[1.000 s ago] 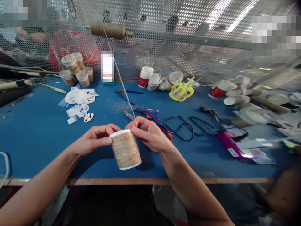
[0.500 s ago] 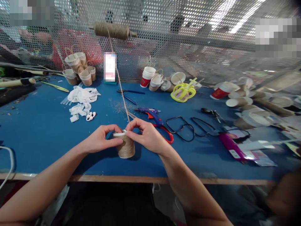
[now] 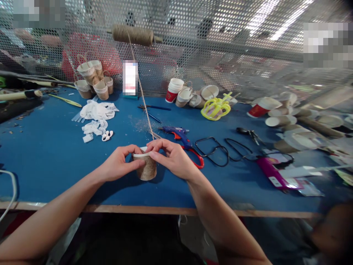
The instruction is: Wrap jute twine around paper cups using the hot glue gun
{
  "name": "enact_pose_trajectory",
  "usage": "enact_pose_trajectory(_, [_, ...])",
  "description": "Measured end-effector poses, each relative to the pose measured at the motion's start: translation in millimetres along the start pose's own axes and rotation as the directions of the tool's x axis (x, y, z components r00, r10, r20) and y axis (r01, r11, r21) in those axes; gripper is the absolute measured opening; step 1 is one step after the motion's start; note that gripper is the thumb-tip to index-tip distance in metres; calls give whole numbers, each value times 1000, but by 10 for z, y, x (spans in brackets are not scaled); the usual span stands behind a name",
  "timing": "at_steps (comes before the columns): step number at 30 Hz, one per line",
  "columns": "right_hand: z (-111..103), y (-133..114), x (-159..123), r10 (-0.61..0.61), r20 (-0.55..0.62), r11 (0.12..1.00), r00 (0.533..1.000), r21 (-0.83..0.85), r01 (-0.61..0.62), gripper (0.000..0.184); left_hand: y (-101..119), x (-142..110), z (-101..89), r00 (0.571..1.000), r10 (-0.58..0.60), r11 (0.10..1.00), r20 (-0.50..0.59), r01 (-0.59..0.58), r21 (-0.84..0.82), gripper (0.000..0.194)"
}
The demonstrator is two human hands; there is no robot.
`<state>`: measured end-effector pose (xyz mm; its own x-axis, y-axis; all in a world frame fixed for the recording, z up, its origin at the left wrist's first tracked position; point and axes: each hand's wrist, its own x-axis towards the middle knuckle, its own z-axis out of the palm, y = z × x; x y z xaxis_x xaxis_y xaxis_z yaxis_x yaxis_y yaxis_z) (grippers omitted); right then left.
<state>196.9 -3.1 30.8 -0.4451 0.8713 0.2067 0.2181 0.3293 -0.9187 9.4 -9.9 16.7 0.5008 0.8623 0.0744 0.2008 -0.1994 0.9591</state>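
Note:
Between my hands is a paper cup (image 3: 147, 170) wrapped in brown twine, its white rim showing at the top. My left hand (image 3: 121, 162) pinches the rim on the left, thumb outside and fingertips at the opening. On the right side, my right hand (image 3: 169, 158) is closed on the rim in the same way, its thumb against the wrapped wall. A taut strand of twine (image 3: 143, 97) runs from the spool (image 3: 132, 35) on the mesh down to behind my right fingers, where its end is hidden.
A blue glue gun (image 3: 178, 133) and red-handled scissors (image 3: 197, 158) lie just beyond my right hand. White lace (image 3: 96, 112) is at left, near stacked twine baskets (image 3: 100, 89). Black cable (image 3: 212, 147), a purple box (image 3: 271, 173) and several cups (image 3: 261, 106) occupy the right.
The cup has tipped slightly, so more of its opening shows and its base sits a little higher. Both hands keep their hold, with the right fingers shifted slightly at the rim.

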Motion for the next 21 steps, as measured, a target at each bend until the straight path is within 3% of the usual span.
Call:
enact_pose_trajectory(14, [23,43,-2,23,14,999,1000,-46,-23,13,23,27,8,1000,-31,999,-4,31,45,10])
enact_pose_trajectory(21, [26,-13,2,13,38,988,999,-155,-7,13,66,32,-6,1000,4,997,26,-6,75,11])
